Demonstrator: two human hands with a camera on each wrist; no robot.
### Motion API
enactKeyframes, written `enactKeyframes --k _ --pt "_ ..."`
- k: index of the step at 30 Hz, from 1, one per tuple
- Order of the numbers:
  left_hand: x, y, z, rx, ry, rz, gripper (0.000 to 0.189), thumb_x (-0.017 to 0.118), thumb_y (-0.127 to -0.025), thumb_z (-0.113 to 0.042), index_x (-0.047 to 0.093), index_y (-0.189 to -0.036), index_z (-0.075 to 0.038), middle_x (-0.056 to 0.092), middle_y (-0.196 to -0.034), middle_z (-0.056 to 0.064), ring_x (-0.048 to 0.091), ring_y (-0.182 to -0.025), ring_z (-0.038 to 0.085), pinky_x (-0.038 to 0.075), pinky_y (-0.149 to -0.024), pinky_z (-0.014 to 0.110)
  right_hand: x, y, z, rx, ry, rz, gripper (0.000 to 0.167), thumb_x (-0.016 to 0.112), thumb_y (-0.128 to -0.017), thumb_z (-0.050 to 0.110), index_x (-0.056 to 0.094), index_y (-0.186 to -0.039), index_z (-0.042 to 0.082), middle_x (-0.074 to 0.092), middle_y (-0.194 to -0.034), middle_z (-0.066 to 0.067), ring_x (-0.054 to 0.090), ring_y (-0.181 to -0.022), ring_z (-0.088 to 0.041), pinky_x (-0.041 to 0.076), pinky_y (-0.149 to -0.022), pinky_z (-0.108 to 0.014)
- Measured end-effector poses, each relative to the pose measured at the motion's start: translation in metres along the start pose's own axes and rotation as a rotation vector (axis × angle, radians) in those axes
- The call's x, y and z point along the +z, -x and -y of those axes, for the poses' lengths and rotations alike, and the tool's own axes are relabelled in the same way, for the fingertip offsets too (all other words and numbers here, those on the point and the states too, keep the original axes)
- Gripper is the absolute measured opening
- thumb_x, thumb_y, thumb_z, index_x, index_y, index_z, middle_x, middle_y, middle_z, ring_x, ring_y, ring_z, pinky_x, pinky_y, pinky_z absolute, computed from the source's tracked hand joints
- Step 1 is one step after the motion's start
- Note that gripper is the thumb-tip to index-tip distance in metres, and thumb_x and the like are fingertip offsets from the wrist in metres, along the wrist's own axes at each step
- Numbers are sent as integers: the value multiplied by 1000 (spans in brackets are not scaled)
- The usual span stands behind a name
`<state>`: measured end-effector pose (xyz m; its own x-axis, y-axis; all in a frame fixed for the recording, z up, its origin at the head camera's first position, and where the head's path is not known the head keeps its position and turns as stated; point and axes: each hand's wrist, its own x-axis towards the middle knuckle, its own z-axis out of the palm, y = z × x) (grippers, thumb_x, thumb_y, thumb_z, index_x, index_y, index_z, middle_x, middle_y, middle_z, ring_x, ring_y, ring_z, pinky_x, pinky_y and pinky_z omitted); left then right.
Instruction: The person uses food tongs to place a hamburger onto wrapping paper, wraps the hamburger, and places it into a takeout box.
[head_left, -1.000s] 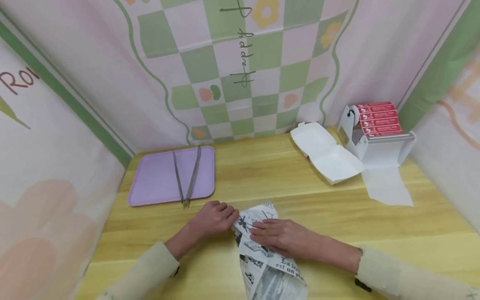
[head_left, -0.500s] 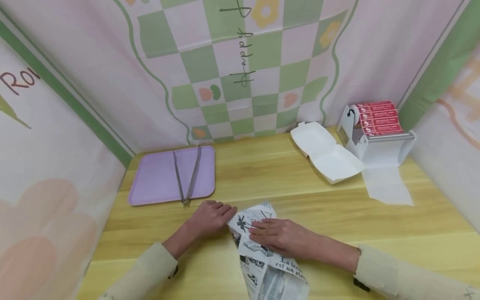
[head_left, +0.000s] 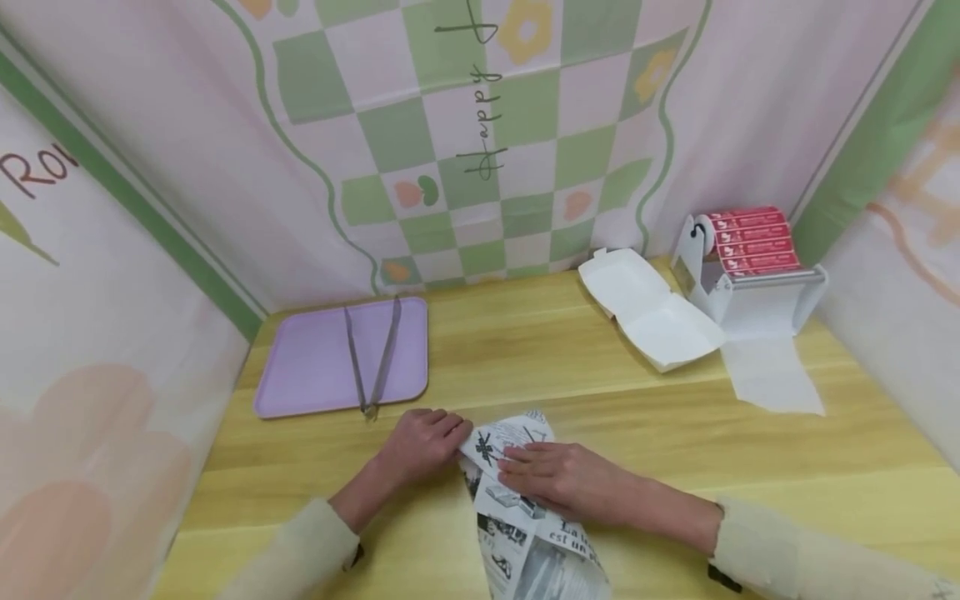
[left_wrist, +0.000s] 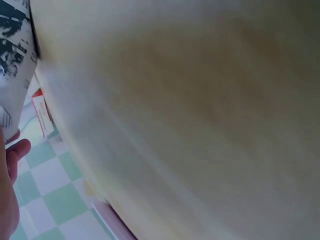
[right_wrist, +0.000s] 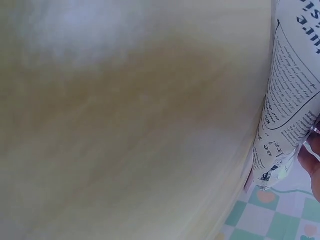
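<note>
A sheet of newsprint wrapping paper (head_left: 517,500), folded to a narrow end, lies at the front middle of the table in the head view. With curled fingers my left hand (head_left: 423,446) pinches its upper left edge. My right hand (head_left: 570,483) lies across the top of the fold, fingers fairly straight and pressing on it. In the left wrist view a bit of the printed paper (left_wrist: 15,70) shows above the left hand (left_wrist: 11,185). The right wrist view has the paper's printed side (right_wrist: 290,95) beside the right fingers (right_wrist: 311,160). Whatever the paper covers is hidden.
A purple tray (head_left: 300,367) with metal tongs (head_left: 386,350) lying across it is at the back left. Toward the back right are an open white food box (head_left: 667,321) and a dispenser (head_left: 772,304) with a red label roll (head_left: 753,240). Printed curtains enclose the table (head_left: 480,350).
My left hand has shifted slightly left, drawing the paper's left edge with it. The right hand stays nearly in place on the fold. The head view has tilted a little.
</note>
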<state>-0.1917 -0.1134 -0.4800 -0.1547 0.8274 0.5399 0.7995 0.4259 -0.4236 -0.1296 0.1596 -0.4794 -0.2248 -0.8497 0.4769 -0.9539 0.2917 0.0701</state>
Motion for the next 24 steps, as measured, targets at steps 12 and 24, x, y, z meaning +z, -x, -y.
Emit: enactKeyframes --k 12,24 --pt "-1 -2 -5 3 -80 1 27 47 -100 -18 67 -82 -12 69 -71 -4 61 -56 8 43 -45 18 -2 -1 5 2 54 10 30 52 -102 21 68 -125 9 70 -127 -6 66 -119 -20 54 -99 -35" --pt "-23 9 19 -135 274 249 36 63 -79 -13 67 -115 -10 74 -98 1 70 -86 14 58 -70 25 -4 -1 4 -2 105 44 32 51 -102 21 67 -127 11 69 -129 -5 66 -119 -19 53 -100 -36"
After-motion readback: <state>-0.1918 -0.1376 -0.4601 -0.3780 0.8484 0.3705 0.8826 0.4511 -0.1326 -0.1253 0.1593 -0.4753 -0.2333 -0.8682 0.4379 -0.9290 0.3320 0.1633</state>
